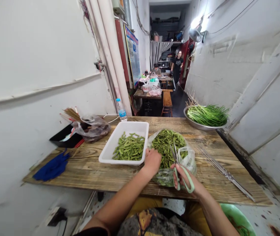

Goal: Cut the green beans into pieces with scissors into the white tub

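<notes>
Patterned clothing (142,224), right hand (184,175) around scissors (175,160), long axis forward, tips leftward, left hand (152,160), grip unclear.

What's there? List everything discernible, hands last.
Table: 1, brown, foreground
Tub: 1, white, on table
Bag: 1, clear, right of tub
Pods: many, green, in both
Scissors: 1, green handles, right hand
Bottle: 1, clear, behind tub
Tray: 1, black, table left
Crumpled bag: 1, greyish, at tray
Cloth: 1, blue, left front
Bowl: 1, silver, far right
Stalks: many, green, in bowl
Skewers: several, silver, table right
Basin: 1, green, below right
Lamp: 1, white, upper right
Poster: 1, blue, background left
People: 2, one in black, background
Left hand: 1, bare, bag's left edge
Right hand: 1, bare, holding scissors
</notes>
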### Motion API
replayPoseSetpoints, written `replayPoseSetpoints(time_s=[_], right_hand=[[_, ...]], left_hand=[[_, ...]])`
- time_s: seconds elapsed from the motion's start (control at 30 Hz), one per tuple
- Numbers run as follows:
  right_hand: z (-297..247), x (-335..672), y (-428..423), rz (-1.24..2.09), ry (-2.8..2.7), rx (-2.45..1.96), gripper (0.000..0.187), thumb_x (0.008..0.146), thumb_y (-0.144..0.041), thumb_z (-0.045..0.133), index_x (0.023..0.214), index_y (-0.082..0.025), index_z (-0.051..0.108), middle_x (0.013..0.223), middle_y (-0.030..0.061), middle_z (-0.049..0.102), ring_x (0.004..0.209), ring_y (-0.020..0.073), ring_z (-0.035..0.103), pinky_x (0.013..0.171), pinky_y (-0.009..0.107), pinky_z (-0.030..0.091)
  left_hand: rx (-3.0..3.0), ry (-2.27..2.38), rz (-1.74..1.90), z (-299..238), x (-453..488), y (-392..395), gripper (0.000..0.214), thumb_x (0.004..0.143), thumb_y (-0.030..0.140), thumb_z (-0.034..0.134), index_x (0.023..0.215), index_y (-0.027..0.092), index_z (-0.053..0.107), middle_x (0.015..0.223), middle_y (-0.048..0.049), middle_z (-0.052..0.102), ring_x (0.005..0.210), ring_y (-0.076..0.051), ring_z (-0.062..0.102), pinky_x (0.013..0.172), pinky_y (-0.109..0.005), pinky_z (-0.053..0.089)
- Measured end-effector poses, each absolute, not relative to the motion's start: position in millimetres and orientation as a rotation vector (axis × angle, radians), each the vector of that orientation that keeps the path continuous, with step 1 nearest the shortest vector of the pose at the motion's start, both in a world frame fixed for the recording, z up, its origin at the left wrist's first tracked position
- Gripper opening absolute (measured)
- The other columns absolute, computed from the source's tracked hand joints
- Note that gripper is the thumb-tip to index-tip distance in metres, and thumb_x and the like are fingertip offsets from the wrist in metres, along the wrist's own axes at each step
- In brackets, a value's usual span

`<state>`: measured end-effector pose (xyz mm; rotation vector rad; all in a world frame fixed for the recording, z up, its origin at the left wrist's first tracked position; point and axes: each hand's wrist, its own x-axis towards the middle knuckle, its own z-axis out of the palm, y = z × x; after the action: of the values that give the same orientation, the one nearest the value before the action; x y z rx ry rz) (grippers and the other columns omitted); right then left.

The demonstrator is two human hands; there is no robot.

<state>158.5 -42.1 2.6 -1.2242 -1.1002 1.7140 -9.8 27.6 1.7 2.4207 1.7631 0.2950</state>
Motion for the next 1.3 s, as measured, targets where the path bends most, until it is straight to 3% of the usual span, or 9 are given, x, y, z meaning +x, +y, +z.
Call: replayPoseSetpoints(time_s=[0.23, 0.37, 0.47, 0.6, 0.73, 1.0, 1.1, 1.23, 1.3], right_hand=[[7.5, 155.4, -47.3, 1.669, -1.195, -1.274, 0.051, 0.072, -0.071, 0.051, 0.082, -0.021, 0.047, 0.055, -0.0065, 0.050, 0.039, 0.0094, 0.048, 0.040, 0.022, 0.038], [10.7, 153.7, -46.9, 1.610, -1.253, -1.306, 0.049, 0.073, -0.070, 0.051, 0.077, -0.021, 0.044, 0.057, -0.0061, 0.049, 0.042, 0.0089, 0.047, 0.041, 0.022, 0.040], [11.2, 153.9, -45.9, 1.561, -1.328, -1.310, 0.045, 0.076, -0.066, 0.051, 0.078, -0.021, 0.045, 0.059, -0.0061, 0.048, 0.043, 0.0090, 0.047, 0.042, 0.022, 0.040], [11.3, 153.9, -45.9, 1.554, -1.425, -1.288, 0.043, 0.079, -0.063, 0.049, 0.085, -0.021, 0.048, 0.058, -0.0066, 0.046, 0.044, 0.0093, 0.046, 0.043, 0.023, 0.041], [12.9, 153.0, -45.7, 1.535, -1.476, -1.304, 0.044, 0.079, -0.063, 0.049, 0.088, -0.020, 0.050, 0.056, -0.0070, 0.046, 0.042, 0.0094, 0.045, 0.042, 0.022, 0.041], [7.4, 149.0, -44.8, 1.553, -1.447, -1.351, 0.042, 0.077, -0.060, 0.055, 0.067, -0.021, 0.042, 0.044, -0.0094, 0.042, 0.029, 0.0072, 0.038, 0.030, 0.020, 0.033], [4.0, 146.8, -44.9, 1.546, -1.366, -1.363, 0.042, 0.076, -0.062, 0.055, 0.070, -0.021, 0.043, 0.044, -0.0094, 0.041, 0.028, 0.0072, 0.036, 0.028, 0.020, 0.032], [0.8, 146.6, -47.1, 1.615, -1.229, -1.282, 0.049, 0.074, -0.068, 0.052, 0.085, -0.021, 0.048, 0.057, -0.0057, 0.050, 0.042, 0.0102, 0.049, 0.040, 0.023, 0.042], [0.2, 146.9, -49.2, 1.680, -1.204, -1.235, 0.052, 0.076, -0.069, 0.049, 0.093, -0.020, 0.048, 0.063, -0.0038, 0.053, 0.050, 0.0116, 0.053, 0.048, 0.025, 0.045]], left_hand=[[2.351, 1.688, 0.463, -5.9, -13.4, 25.3, 0.018, 0.078, 0.012, 0.050, 0.072, 0.015, 0.067, 0.082, -0.0126, 0.066, 0.089, -0.027, 0.056, 0.086, -0.044, 0.030], [1.939, 1.527, 0.773, 7.8, -18.0, 29.4, 0.012, 0.076, 0.022, 0.058, 0.081, 0.018, 0.068, 0.075, -0.0044, 0.068, 0.074, -0.018, 0.060, 0.080, -0.034, 0.038], [1.569, 1.336, 0.940, 10.3, -16.5, 31.1, 0.018, 0.072, 0.025, 0.063, 0.086, 0.015, 0.069, 0.075, -0.0035, 0.069, 0.068, -0.015, 0.059, 0.068, -0.026, 0.042], [1.309, 1.212, 1.043, 7.4, -13.9, 30.5, 0.020, 0.067, 0.024, 0.067, 0.083, 0.012, 0.070, 0.074, -0.0033, 0.069, 0.065, -0.013, 0.059, 0.067, -0.025, 0.044], [1.252, 1.199, 1.065, 9.5, -14.5, 28.9, 0.017, 0.065, 0.023, 0.069, 0.079, 0.012, 0.070, 0.073, -0.0031, 0.069, 0.065, -0.013, 0.059, 0.067, -0.024, 0.044], [1.125, 1.134, 0.971, 11.7, -18.7, 28.0, 0.017, 0.060, 0.019, 0.076, 0.071, 0.012, 0.066, 0.059, 0.0019, 0.063, 0.053, -0.008, 0.052, 0.058, -0.022, 0.040], [0.882, 1.033, 0.942, 13.3, -19.2, 28.3, 0.022, 0.058, 0.017, 0.079, 0.071, 0.012, 0.061, 0.058, 0.0029, 0.060, 0.051, -0.007, 0.053, 0.055, -0.021, 0.041], [0.544, 0.864, 1.032, 18.4, -17.5, 28.8, 0.030, 0.058, 0.013, 0.081, 0.073, 0.013, 0.056, 0.067, 0.0007, 0.062, 0.068, -0.012, 0.064, 0.066, -0.024, 0.048], [0.501, 0.892, 1.120, 18.7, -14.1, 28.0, 0.029, 0.058, 0.012, 0.081, 0.073, 0.012, 0.056, 0.066, 0.0014, 0.062, 0.063, -0.009, 0.062, 0.059, -0.019, 0.046]])
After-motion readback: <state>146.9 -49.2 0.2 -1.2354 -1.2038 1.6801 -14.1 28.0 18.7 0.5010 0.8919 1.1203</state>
